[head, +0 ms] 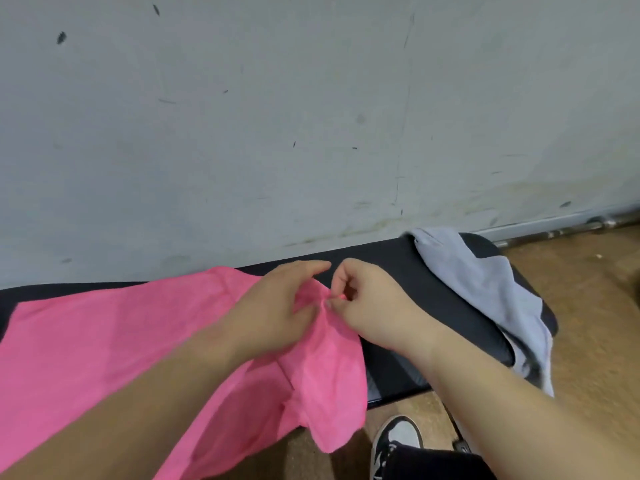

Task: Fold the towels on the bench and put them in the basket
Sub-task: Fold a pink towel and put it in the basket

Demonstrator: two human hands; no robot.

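Note:
A pink towel [114, 337] lies spread over the left part of the black bench [391, 268], and its right end hangs over the front edge. My left hand [277, 306] holds a bunched fold of the pink towel near its right edge. My right hand [367, 299] pinches the same pink edge between thumb and curled fingers, right beside the left hand. A light grey towel [485, 282] lies crumpled on the bench's right end and drapes over its side. No basket is in view.
A scuffed grey wall [311, 116] rises directly behind the bench. Brown floor [588, 306] lies to the right and in front. A black and white shoe [398, 441] stands on the floor below the bench's front edge. A metal pipe [561, 232] runs along the wall base.

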